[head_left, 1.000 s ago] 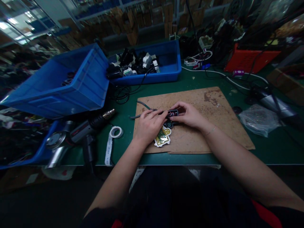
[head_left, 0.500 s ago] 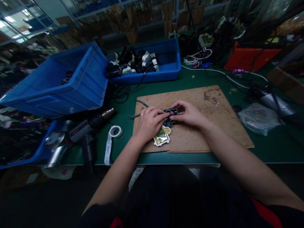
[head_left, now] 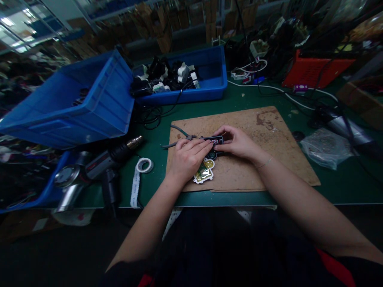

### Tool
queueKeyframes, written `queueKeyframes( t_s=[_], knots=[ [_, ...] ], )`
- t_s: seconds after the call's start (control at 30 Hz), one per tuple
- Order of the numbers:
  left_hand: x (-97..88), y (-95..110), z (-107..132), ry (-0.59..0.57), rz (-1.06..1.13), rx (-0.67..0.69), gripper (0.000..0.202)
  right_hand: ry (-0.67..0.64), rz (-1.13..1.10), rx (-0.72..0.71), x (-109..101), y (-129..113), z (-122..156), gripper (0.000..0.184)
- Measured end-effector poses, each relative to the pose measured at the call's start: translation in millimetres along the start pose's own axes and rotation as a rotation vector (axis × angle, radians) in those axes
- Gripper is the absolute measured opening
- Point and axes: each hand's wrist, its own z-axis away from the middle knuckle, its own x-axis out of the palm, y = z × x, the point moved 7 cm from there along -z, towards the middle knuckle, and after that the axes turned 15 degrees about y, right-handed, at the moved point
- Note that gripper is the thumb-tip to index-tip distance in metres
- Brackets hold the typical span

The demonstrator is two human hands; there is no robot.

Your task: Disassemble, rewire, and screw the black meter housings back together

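A black plastic casing (head_left: 220,139) lies low over the brown board, with reddish and pale wires (head_left: 214,142) visible inside it. My right hand (head_left: 236,141) grips its right end between thumb and fingers. From the left, my left hand (head_left: 188,157) reaches across the casing, fingers close together and tips pressed at the wires; its thumb is hidden. Just below these fingers rests a white-framed part with a yellow-green glossy circuit board (head_left: 204,171), partly covered by the hand. Behind the left hand lie pliers (head_left: 190,137), their handles spread leftward.
The brown board (head_left: 263,159) lies on the green table. A heat gun (head_left: 110,163) and tape roll (head_left: 144,165) are left. Behind stand a tilted blue bin (head_left: 113,99) and a blue tray (head_left: 206,95) of black and white parts. A plastic bag (head_left: 324,147) lies right.
My left hand's fingers have straightened and slid slightly, uncovering the pliers' joint. The right hand keeps its hold on the casing, nearly unmoved.
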Motion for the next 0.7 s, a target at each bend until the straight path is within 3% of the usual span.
queueKeyframes(
  t_s=[0.5,0.7],
  knots=[
    [13.4,-15,-22,-0.15,0.094,-0.072,0.024,-0.047,-0.039,0.015,0,1,3,0.04],
    [15.1,-18,-19,-0.144,0.151,-0.122,0.025,-0.058,-0.022,-0.008,0,0,3,0.041]
  ],
)
